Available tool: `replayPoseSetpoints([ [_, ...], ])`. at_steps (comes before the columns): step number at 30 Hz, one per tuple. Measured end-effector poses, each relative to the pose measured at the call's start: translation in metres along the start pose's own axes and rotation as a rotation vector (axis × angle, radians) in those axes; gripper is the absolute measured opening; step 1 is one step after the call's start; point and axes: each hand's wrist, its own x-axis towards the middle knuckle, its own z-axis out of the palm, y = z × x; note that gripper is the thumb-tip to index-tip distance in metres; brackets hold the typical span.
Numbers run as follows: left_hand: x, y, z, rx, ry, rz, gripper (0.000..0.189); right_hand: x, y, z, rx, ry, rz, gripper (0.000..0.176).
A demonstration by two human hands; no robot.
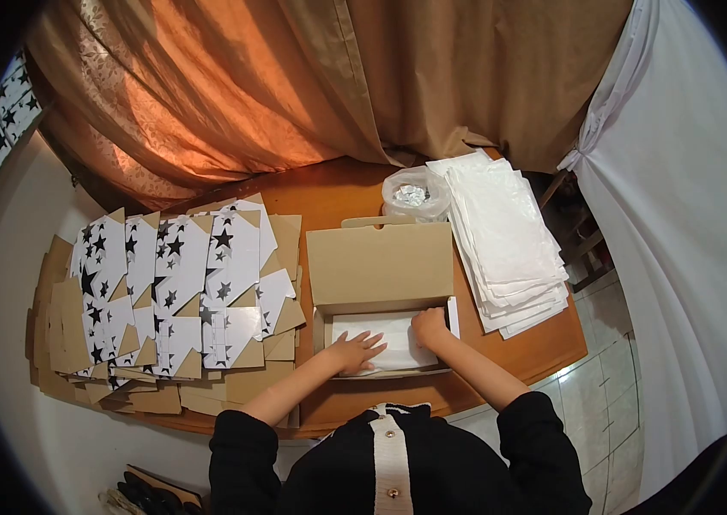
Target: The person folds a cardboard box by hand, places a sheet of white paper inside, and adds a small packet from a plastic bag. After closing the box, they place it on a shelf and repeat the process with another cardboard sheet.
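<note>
An open cardboard box (381,262) stands on the wooden table with its brown lid raised at the back. White paper (398,333) lines the inside of the box. Over the left part of this paper, my left hand (355,353) rests flat with its fingers spread. My right hand (430,328) is at the right inner side of the box, its fingers curled in and pressed against the paper near the wall. What those fingers hold, if anything, is hidden.
Flat star-printed cardboard pieces (179,292) are piled on the left of the table (338,412). A stack of white paper sheets (509,232) lies at the right. Behind the box stands a clear plastic bag (415,194) with shiny silver items. Curtains (466,77) hang behind.
</note>
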Motion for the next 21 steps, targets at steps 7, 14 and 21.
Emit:
replayPoseSetpoints([
  [7,0.000,0.002,0.008,0.150,-0.068,-0.056,0.090,-0.003,0.001,0.000,0.030,0.071,0.006,0.027],
  [14,0.003,0.001,0.006,0.189,-0.113,-0.061,0.095,-0.020,0.022,-0.046,0.125,0.116,-0.192,0.016],
  [21,0.007,0.001,0.010,0.153,-0.136,-0.068,0.095,0.035,0.127,-0.180,1.096,0.503,-0.529,0.015],
])
